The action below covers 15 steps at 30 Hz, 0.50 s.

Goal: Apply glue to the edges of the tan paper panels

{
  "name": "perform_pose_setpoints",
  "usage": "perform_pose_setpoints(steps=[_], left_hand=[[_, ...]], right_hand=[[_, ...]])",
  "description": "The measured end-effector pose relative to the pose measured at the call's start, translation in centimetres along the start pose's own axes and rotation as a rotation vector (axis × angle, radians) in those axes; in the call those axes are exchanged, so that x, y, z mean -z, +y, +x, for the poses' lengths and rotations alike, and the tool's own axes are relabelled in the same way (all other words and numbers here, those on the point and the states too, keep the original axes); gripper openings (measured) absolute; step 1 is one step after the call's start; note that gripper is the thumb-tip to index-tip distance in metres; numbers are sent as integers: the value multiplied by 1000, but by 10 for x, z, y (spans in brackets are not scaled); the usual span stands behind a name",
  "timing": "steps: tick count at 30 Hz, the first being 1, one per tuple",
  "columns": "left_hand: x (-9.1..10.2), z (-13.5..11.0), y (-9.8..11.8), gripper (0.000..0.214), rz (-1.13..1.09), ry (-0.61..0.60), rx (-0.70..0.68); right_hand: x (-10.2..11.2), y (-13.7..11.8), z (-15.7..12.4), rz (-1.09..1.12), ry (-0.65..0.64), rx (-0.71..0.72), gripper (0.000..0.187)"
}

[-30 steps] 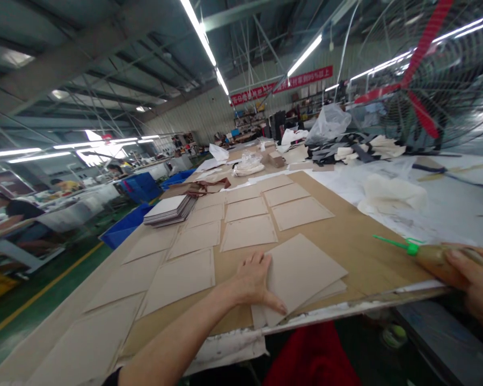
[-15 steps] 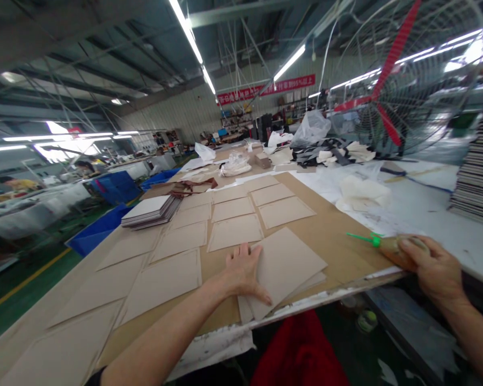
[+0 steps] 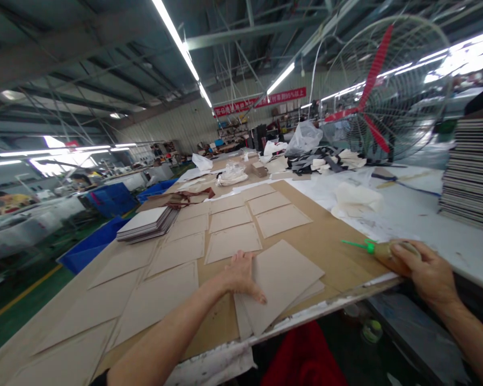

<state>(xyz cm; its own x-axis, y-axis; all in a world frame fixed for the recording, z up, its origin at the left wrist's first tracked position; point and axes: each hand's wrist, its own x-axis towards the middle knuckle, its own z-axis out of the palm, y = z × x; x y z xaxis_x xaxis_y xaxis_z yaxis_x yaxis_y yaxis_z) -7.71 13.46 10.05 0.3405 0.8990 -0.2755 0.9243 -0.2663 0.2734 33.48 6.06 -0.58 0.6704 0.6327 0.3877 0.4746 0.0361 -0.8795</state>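
My right hand (image 3: 432,273) is wrapped round a yellowish squeeze bottle (image 3: 390,258) with a thin green nozzle. It is held near the table's right front corner, the nozzle pointing left. My left hand (image 3: 243,273) rests with spread fingers on the left edge of a small pile of beige boards (image 3: 285,279). Its thumb lies on the top board, and the lower boards stick out askew beneath. To the left and beyond, several flat beige panels (image 3: 173,292) lie in rows on the brown table covering (image 3: 330,241).
A stack of white-topped boards (image 3: 145,222) stands at the left edge, beside brown straps (image 3: 189,198). A tall board stack (image 3: 470,171) and a red-bladed fan (image 3: 372,102) are on the right. Blue bins (image 3: 90,246) sit beyond the left edge. Dark scraps (image 3: 322,161) lie farther back.
The whole view has shifted slightly, with the scene lower and a little to the left. Both hands keep their places on the board pile and the bottle.
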Motion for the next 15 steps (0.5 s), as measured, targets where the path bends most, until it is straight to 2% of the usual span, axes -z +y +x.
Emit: perform_pose_setpoints(steps=[3, 5, 8, 11, 15], left_hand=[[3, 5, -6, 103, -286, 24, -8], [7, 6, -12, 81, -437, 0, 5], [10, 0, -22, 46, -593, -125, 65], [8, -12, -28, 44, -794, -209, 126], [-3, -31, -32, 45, -995, -165, 182]], right_hand=[[0, -1, 0, -16, -2, 0, 41], [1, -1, 0, -29, 1, -3, 42], [3, 3, 1, -66, 8, -10, 43], [3, 12, 3, -116, 17, -5, 42], [1, 26, 4, -126, 44, 0, 38]])
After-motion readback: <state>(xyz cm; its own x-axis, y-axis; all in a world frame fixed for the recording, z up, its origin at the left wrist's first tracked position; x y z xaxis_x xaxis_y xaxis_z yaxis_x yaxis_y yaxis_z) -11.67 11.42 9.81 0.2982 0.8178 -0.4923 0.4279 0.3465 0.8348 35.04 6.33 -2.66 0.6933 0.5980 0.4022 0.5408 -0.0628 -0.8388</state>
